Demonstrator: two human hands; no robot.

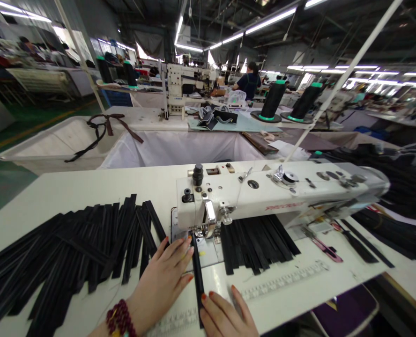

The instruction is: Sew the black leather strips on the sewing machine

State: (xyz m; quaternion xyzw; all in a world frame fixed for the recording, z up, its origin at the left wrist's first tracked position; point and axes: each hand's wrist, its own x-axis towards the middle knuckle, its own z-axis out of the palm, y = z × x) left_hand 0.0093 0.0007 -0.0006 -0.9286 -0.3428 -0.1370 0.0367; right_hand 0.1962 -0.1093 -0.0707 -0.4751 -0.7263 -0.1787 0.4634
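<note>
A narrow black strip runs from under the needle area of a white sewing machine toward me. My left hand lies flat beside the strip's far part, fingers stretched out with the tips at its left edge near the presser foot. Closer to me, my right hand rests with spread fingers, its fingertips touching the strip's near end. On the left, many similar black strips are heaped on the table. More black strips lie side by side under the machine's arm.
Pink-handled snips lie right of the strips, and a clear ruler is along the table's front. Behind the table stand a white bin and another sewing machine. Large thread cones stand at the back. A person is farther off.
</note>
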